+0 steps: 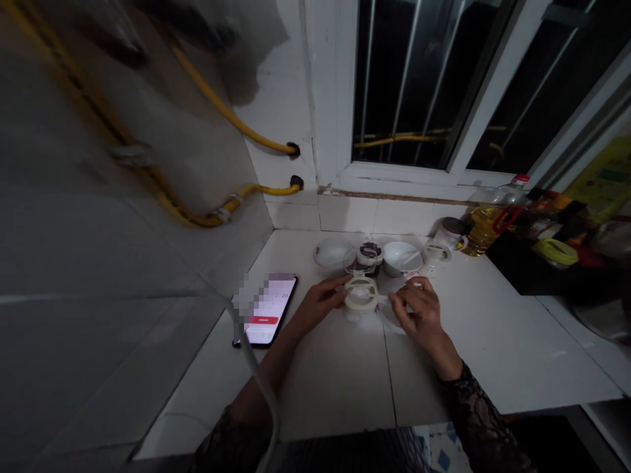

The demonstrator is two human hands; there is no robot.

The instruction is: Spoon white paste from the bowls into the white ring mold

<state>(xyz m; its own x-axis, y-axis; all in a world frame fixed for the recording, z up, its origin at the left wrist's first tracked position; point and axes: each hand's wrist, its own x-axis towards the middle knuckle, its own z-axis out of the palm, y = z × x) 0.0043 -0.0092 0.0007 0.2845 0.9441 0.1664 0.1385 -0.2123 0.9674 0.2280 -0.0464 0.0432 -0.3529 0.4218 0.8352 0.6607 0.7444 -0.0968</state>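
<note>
A small clear jar with a cream lid (361, 297) stands on the white counter (340, 374). My left hand (319, 303) is closed around the jar's left side. My right hand (418, 309) is curled just right of the jar, fingertips pinching something small and pale that I cannot make out. Under it lies a white saucer (389, 314), partly hidden. Behind the jar stand a dark-lidded jar (369, 255), a white plate (331, 253) and a white bowl with a spoon (402, 257).
A lit phone (269, 309) lies on the counter to the left. An oil bottle (493, 213), a cup (449, 231) and condiment bottles on a dark tray (547, 263) crowd the right back. Yellow gas hoses (217, 213) run along the left wall. A barred window (434, 85) is behind.
</note>
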